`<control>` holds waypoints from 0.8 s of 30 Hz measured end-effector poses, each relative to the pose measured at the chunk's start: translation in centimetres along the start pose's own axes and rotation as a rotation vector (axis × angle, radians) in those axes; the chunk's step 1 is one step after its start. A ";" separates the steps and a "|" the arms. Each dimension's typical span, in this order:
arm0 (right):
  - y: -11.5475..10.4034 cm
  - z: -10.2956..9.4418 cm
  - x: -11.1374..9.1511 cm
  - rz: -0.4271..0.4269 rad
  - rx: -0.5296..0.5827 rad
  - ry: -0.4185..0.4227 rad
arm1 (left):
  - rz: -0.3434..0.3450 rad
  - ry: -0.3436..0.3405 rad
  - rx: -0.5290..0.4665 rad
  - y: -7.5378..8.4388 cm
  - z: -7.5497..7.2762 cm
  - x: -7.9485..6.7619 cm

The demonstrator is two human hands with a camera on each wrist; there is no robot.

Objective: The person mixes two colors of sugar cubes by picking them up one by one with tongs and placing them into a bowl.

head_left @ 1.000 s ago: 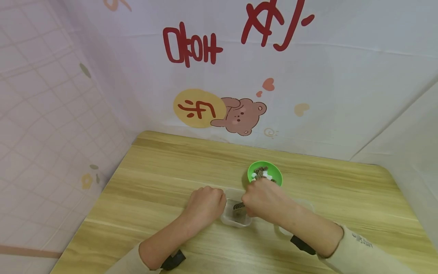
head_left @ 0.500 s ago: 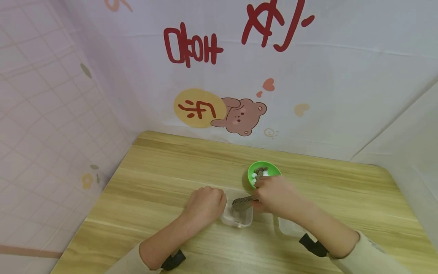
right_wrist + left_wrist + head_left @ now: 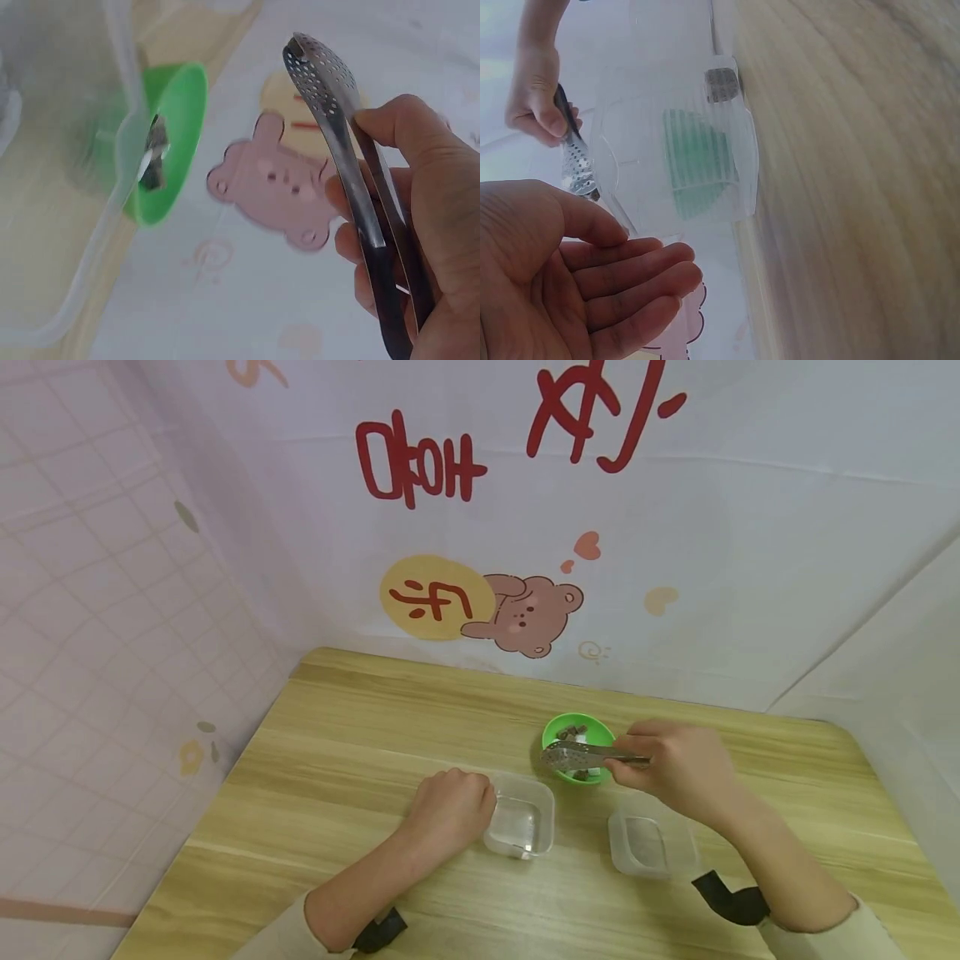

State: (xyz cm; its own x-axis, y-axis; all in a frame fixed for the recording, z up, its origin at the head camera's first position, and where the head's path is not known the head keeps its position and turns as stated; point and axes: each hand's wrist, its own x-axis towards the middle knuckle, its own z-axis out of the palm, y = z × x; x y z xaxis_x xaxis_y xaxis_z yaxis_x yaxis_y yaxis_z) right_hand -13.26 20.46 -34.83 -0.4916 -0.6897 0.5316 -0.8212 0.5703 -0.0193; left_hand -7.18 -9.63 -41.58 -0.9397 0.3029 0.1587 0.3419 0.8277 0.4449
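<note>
My right hand (image 3: 678,768) grips perforated metal tongs (image 3: 592,755) by their dark handles. The tongs' heads overlap the green bowl (image 3: 553,727) in the head view, and a small dark piece (image 3: 297,49) shows between them in the right wrist view. Brown and white chunks (image 3: 573,732) lie in the bowl. My left hand (image 3: 453,806) pinches the rim of a clear plastic container (image 3: 551,827) between thumb and index finger, the other fingers extended below. Through the container's wall a brown cube (image 3: 721,85) shows in the left wrist view.
A second clear container (image 3: 617,852) stands on the wooden table (image 3: 375,718), under my right forearm and to the right of the first. A white printed cloth (image 3: 712,527) rises behind the table's far edge, with more cloth at both sides.
My right hand has moved right, carrying the tongs out from over the left container to above the green bowl. The left hand has stayed at the container's rim.
</note>
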 end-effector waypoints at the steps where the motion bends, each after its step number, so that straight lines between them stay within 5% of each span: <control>1: 0.4 0.0 -0.3 0.009 -0.007 0.017 | -0.001 -0.001 0.001 0.0 0.0 0.0; 11: 3.5 0.5 -3.9 0.124 -0.096 0.072 | -0.007 -0.004 0.008 0.0 0.0 -0.1; 24: 3.7 0.7 -5.8 0.260 -0.123 0.093 | -0.007 -0.003 0.018 0.1 0.0 0.0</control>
State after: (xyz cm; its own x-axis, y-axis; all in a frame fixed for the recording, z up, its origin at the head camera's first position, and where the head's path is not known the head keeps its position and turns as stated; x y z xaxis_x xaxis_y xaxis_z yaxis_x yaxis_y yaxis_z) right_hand -13.64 26.27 -38.55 -0.6474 -0.4728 0.5977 -0.6269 0.7764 -0.0650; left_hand -7.13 -9.61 -41.53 -0.9420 0.2986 0.1531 0.3355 0.8379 0.4305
